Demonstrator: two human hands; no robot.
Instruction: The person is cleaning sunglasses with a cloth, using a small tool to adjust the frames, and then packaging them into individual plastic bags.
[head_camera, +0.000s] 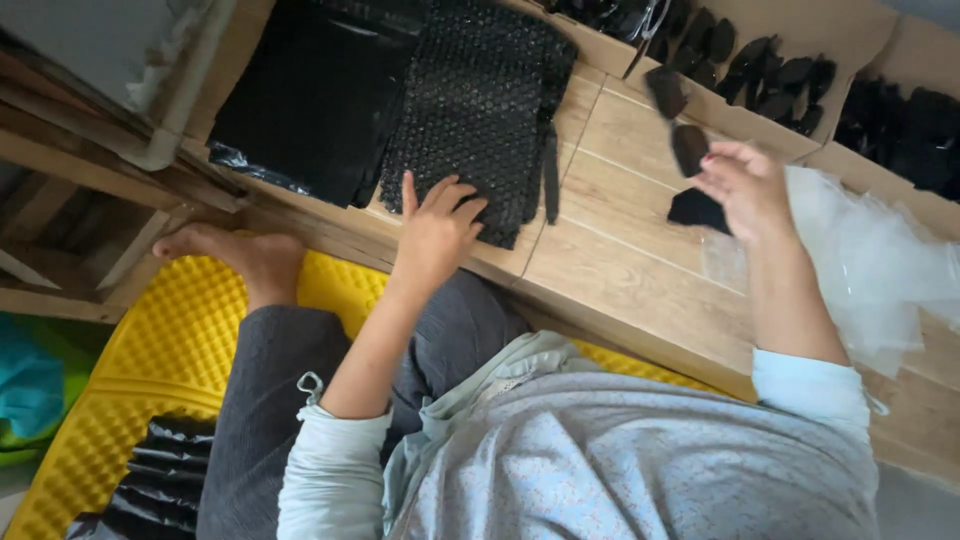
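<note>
Bubble wrap (480, 110), black, lies on the worktop (620, 260); left hand (435, 235) rests on its near edge, grip spread. Right of it, right hand (745, 190) pinches a dark piece (697, 208). Nothing wrapped yet.

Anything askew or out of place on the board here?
Nothing damaged or spilled. The bubble wrap stack lies slightly skewed under the left hand. The right hand holds a small black piece; clear bags lie in a loose heap beside it.

black bubble mailers (480, 110) | black poly bags (310, 95) left | clear bags (870, 260), probably, right
</note>
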